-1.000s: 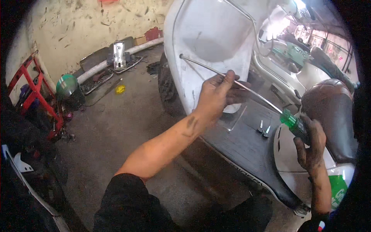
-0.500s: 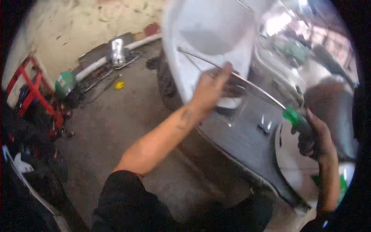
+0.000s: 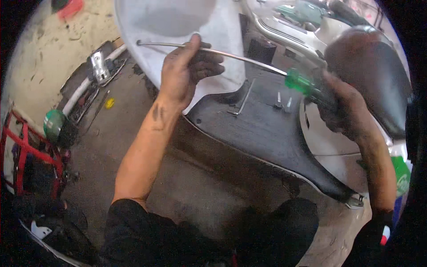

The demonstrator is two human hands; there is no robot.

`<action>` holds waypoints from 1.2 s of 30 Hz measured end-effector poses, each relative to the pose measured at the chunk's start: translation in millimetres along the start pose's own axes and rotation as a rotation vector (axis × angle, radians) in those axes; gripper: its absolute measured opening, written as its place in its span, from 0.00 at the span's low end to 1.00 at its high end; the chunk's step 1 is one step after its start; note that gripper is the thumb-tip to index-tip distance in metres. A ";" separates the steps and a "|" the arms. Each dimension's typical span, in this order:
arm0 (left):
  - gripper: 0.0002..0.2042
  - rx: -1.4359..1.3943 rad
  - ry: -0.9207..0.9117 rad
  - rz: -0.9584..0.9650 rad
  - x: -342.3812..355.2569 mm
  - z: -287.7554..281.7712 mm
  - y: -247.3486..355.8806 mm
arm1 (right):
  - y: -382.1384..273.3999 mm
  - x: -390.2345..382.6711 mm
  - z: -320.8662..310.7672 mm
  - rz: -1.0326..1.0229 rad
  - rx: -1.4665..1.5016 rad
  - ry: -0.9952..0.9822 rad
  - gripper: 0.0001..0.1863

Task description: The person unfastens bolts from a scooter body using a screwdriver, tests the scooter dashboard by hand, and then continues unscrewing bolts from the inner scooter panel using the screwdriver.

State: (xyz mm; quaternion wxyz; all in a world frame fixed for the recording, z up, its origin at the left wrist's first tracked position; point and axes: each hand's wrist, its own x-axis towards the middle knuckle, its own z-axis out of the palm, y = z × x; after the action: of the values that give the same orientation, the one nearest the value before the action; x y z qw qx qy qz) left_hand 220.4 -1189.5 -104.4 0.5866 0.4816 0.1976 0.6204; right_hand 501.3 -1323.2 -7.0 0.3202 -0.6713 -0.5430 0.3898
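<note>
A long screwdriver [image 3: 249, 61] with a green handle lies across the view. My right hand [image 3: 342, 104] wraps round its handle. My left hand [image 3: 184, 73] steadies the metal shaft between thumb and fingers. The shaft's far end meets a small dark spot near the left edge of a scooter's white front panel [image 3: 222, 58]; whether a screw sits there I cannot make out. Below the hands, the scooter's dark footboard [image 3: 244, 124] carries a thin L-shaped metal rod [image 3: 245, 100] and two small bolt-like pieces [image 3: 279, 101].
The scooter's dark seat [image 3: 371, 75] rises at the right. Along the wall at the left lie a shiny metal part [image 3: 100, 66] and a white pipe [image 3: 78, 95]. A yellow piece [image 3: 110, 103] rests on the floor [image 3: 102, 147]. A red metal frame [image 3: 33, 149] stands at far left, near a green rounded object [image 3: 54, 123].
The view has swung right and down, so the scooter appears further left and more of the footboard shows. Both hands still hold the screwdriver, its tip at the panel edge.
</note>
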 end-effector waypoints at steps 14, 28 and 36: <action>0.23 1.483 -0.379 0.005 -38.6 -8.5 -127.0 | 177.1 -86.9 16.0 0.007 0.241 0.376 0.28; 0.23 1.485 -0.134 -0.228 -31.8 -14.2 -158.1 | 209.8 -97.7 16.4 -0.029 0.167 0.496 0.27; 0.21 1.556 -0.460 -0.180 -19.1 -25.7 -157.0 | 210.0 -101.0 22.2 -0.050 0.186 0.531 0.27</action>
State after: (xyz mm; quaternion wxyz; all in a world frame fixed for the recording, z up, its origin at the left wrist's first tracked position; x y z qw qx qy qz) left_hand 280.6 -1162.1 -250.4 0.1576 0.8487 0.4846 0.1418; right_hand 571.8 -1465.1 -179.3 0.5211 -0.7040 -0.4183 0.2406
